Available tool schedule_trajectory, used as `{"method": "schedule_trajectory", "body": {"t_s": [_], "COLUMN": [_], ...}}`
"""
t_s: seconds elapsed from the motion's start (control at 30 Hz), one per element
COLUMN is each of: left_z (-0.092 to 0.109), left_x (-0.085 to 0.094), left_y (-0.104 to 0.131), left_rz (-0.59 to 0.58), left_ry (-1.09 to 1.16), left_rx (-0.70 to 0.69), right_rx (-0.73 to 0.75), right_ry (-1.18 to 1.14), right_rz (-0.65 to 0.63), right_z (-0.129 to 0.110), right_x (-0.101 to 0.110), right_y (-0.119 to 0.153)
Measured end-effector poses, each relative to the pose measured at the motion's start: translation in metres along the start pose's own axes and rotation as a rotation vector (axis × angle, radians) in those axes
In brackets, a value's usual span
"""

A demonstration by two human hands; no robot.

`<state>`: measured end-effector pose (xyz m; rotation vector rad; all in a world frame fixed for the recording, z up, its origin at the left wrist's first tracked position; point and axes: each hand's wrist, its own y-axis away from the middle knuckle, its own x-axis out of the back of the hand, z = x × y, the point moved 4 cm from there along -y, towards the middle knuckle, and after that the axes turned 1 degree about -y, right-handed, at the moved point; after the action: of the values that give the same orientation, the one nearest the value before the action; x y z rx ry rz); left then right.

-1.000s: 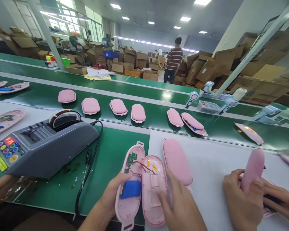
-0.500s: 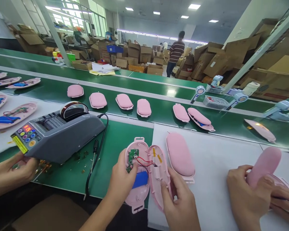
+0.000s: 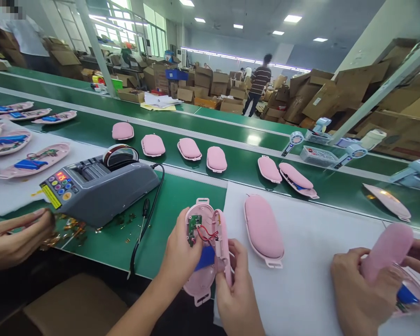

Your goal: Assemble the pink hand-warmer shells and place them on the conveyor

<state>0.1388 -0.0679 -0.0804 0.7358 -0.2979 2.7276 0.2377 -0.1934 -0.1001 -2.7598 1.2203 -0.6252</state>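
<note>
My left hand (image 3: 182, 254) grips the left half of an opened pink oval case (image 3: 199, 284), thumb over its inside. A green circuit board (image 3: 195, 225) and a blue battery (image 3: 206, 259) sit in that half. Red wires (image 3: 206, 233) run across to the other half, the pink cover (image 3: 224, 242), which stands tilted nearly on edge. My right hand (image 3: 236, 284) holds this cover by its outer side, fingers behind and thumb in front. To the right, a closed pink case (image 3: 264, 228) lies on the white sheet (image 3: 301, 261).
A grey tape dispenser (image 3: 105, 191) and a screwdriver (image 3: 145, 210) are on the left, beside another person's hand (image 3: 21, 238). At right, a co-worker's hand (image 3: 366, 289) holds a pink case. Several pink cases line the green belt (image 3: 238, 175).
My right hand has swung the cover up and leftward, from lying open to nearly on edge. At far left, the other person's hand has drawn away from the dispenser.
</note>
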Motion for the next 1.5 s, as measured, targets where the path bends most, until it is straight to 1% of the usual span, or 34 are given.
{"method": "schedule_trajectory", "body": {"t_s": [0.07,0.13,0.2,0.33,0.37,0.47,0.53,0.57,0.67,0.7,0.73,0.77,0.8,0.9,0.97,1.1,1.17,1.23,1.3,1.4,1.5], "left_z": [0.001,0.004,0.007,0.011,0.013,0.017,0.020,0.022,0.021,0.019,0.017,0.014,0.012,0.007,0.007,0.008,0.007,0.005,0.005,0.008,0.015], "left_x": [0.002,0.004,0.006,0.010,0.011,0.013,0.018,0.022,0.033,0.035,0.036,0.036,0.035,0.025,0.018,0.010,0.007,0.002,-0.001,-0.002,-0.001], "left_y": [0.002,0.003,0.003,0.001,0.000,0.002,0.003,0.004,0.004,0.003,0.001,-0.001,-0.004,-0.008,-0.009,-0.006,-0.005,-0.003,-0.002,0.000,0.001], "left_rz": [0.031,0.030,0.002,-0.069,-0.082,-0.119,-0.183,-0.243,-0.473,-0.521,-0.537,-0.519,-0.471,-0.287,-0.194,-0.071,-0.057,-0.078,-0.102,-0.133,-0.172], "left_ry": [-0.015,-0.014,-0.027,-0.095,-0.108,-0.125,-0.092,-0.065,0.006,0.021,0.036,0.052,0.069,0.103,0.106,0.045,0.006,-0.015,-0.035,-0.101,-0.194], "left_rx": [-0.066,-0.163,-0.229,-0.276,-0.280,-0.266,-0.269,-0.273,-0.237,-0.212,-0.192,-0.178,-0.171,-0.156,-0.137,-0.082,-0.055,-0.050,-0.069,-0.099,-0.127], "right_rx": [0.019,0.034,0.047,0.039,0.028,-0.058,-0.117,-0.141,-0.193,-0.210,-0.222,-0.228,-0.231,-0.225,-0.215,-0.180,-0.136,-0.099,-0.085,-0.103,-0.144], "right_ry": [0.047,0.071,0.078,0.012,-0.032,-0.201,-0.264,-0.287,-0.364,-0.393,-0.410,-0.413,-0.409,-0.382,-0.362,-0.238,-0.156,-0.111,-0.113,-0.145,-0.174], "right_rz": [-0.008,-0.026,-0.063,-0.150,-0.146,-0.050,-0.005,-0.002,-0.037,-0.050,-0.061,-0.068,-0.070,-0.042,-0.038,-0.020,0.015,0.020,-0.015,-0.101,-0.142], "right_z": [0.000,-0.001,-0.001,-0.004,-0.005,-0.008,-0.009,-0.009,-0.013,-0.014,-0.015,-0.016,-0.017,-0.019,-0.020,-0.023,-0.024,-0.021,-0.014,-0.001,0.002], "right_x": [0.005,0.009,0.009,0.003,0.001,-0.003,-0.008,-0.010,-0.017,-0.019,-0.020,-0.021,-0.022,-0.022,-0.022,-0.024,-0.023,-0.022,-0.020,-0.017,-0.014], "right_y": [-0.002,-0.003,-0.003,-0.004,-0.004,-0.001,0.003,0.005,0.009,0.010,0.010,0.010,0.009,0.009,0.010,0.013,0.014,0.013,0.012,0.008,0.005]}}
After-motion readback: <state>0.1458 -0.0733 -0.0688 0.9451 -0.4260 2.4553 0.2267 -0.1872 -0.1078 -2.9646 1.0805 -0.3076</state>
